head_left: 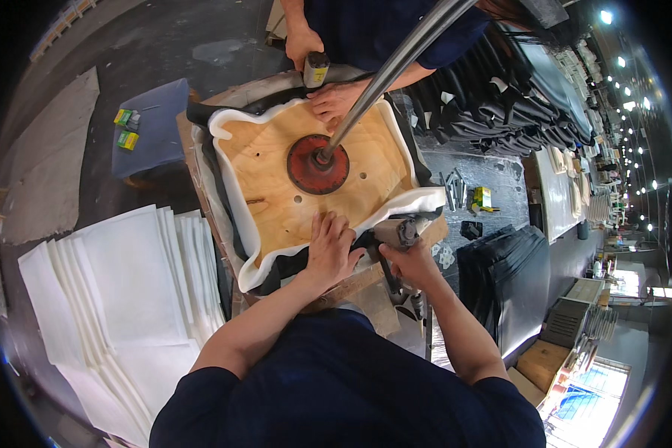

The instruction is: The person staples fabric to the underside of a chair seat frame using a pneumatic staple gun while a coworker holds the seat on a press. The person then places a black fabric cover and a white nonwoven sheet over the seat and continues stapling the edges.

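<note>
A plywood board lies in front of me, edged with white padding and black cover material. A round red disc on the end of a metal rod rests on the board's middle. My left hand lies over the near edge, fingers stretched onto the wood and padding, thumb apart. To its right, my right hand grips a staple gun, its head beside the padding at the near right corner. Across the board, a co-worker's hand holds another staple gun; their other hand presses the far edge.
White sheets are stacked at the left. Black folded covers lie at the far right, with a black stack nearer. Small green-and-yellow boxes sit on the right-hand table. The metal rod slants over the board.
</note>
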A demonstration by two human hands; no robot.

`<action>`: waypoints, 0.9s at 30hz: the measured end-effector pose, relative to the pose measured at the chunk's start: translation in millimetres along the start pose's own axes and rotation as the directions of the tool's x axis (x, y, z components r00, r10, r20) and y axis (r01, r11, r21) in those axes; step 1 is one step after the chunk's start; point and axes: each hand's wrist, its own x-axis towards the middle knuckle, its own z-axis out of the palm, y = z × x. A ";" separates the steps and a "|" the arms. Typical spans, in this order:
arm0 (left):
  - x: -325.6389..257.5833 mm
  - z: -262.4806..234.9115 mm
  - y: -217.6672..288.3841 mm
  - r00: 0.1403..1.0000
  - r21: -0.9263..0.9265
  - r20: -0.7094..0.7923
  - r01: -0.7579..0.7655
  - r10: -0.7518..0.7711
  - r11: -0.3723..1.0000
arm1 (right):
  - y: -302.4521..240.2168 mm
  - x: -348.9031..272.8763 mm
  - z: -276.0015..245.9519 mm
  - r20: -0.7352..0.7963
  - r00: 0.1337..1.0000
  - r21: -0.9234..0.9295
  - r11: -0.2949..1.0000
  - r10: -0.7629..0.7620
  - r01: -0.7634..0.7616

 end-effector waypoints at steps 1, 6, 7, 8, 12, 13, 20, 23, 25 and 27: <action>2.3 1.8 0.8 1.000 0.008 0.018 -0.003 0.003 1.000 | 4.9 -0.3 -1.1 -0.009 1.000 0.056 0.998 0.013 -0.012; 14.1 6.8 -1.3 0.996 0.014 0.089 0.026 -0.027 1.000 | 11.7 -14.3 6.0 -0.003 1.000 0.211 0.977 -0.022 0.022; 14.6 7.9 -1.5 0.996 -0.010 0.080 0.044 -0.043 0.999 | 9.5 -16.2 8.1 0.005 1.000 0.229 0.973 -0.008 0.007; 15.3 9.0 -1.9 0.996 -0.033 0.071 0.063 -0.061 0.997 | 8.7 -15.3 8.5 0.018 1.000 0.190 0.982 -0.010 0.006; 15.5 10.8 -2.6 0.988 -0.067 0.087 0.134 -0.128 0.989 | -1.9 -15.2 11.9 0.029 0.999 0.111 0.993 -0.030 0.026; 15.4 11.5 -1.9 0.986 -0.062 0.092 0.145 -0.139 0.988 | -1.3 -13.7 11.8 0.029 0.999 0.093 0.995 -0.022 0.019; 14.3 12.3 -5.6 0.988 -0.030 0.092 0.123 -0.120 0.992 | -7.4 -3.7 22.7 -0.068 0.989 -0.143 0.982 -0.132 0.122; 11.3 -5.6 -2.3 0.986 0.029 0.127 0.107 -0.110 0.994 | -8.0 -3.4 17.7 -0.073 0.997 -0.182 0.983 0.011 -0.024; 1.0 -14.3 -1.3 0.983 0.062 0.150 0.095 -0.103 0.994 | -4.2 -6.0 14.9 -0.049 0.998 -0.100 0.994 0.032 -0.037; -4.6 -15.9 -2.4 0.989 0.079 0.137 0.053 -0.064 0.995 | -2.3 -9.6 15.0 -0.044 0.999 -0.056 0.998 0.013 -0.015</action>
